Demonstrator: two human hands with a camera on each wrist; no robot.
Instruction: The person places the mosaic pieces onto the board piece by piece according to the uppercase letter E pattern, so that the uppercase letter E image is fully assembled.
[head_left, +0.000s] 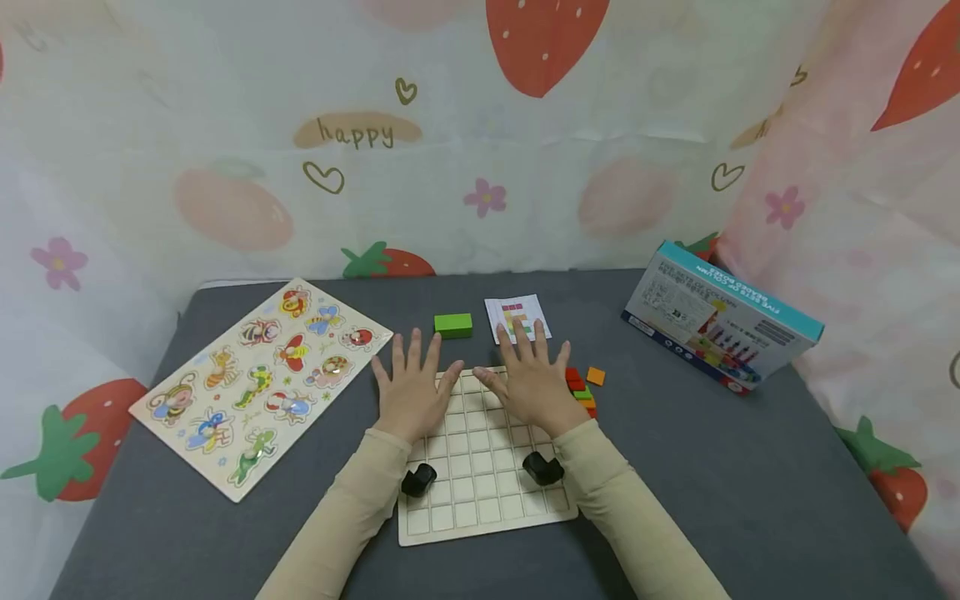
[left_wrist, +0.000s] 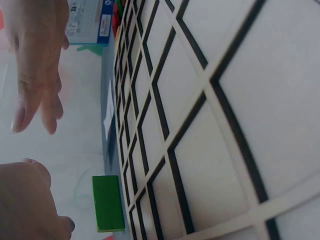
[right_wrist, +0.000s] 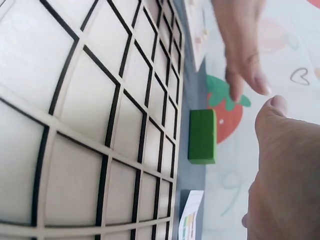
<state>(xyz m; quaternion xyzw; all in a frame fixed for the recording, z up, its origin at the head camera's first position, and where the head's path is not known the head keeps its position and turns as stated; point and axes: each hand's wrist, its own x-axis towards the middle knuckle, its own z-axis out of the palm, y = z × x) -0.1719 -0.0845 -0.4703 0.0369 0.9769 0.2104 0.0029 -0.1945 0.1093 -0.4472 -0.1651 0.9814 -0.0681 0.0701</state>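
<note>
My left hand [head_left: 412,392] hovers over the upper left part of a pale wooden grid board [head_left: 480,475], fingers spread and straight. Over the board's upper right part is my right hand [head_left: 531,385], also with fingers spread, the two thumbs a small gap apart. Neither hand holds anything. In both wrist views the hands appear raised off the board. A green block [head_left: 453,326] stands behind the board, between the hands. Beyond the right fingertips lies a white card [head_left: 519,317] with a coloured square pattern. Small red, green and orange pieces [head_left: 576,382] are partly hidden beside the right hand.
A wooden puzzle board [head_left: 262,387] with cartoon insects lies at the left. At the back right stands a blue and white box [head_left: 720,321]. One orange square [head_left: 596,376] lies apart from the other pieces. A printed curtain [head_left: 465,150] hangs behind the grey table [head_left: 720,492].
</note>
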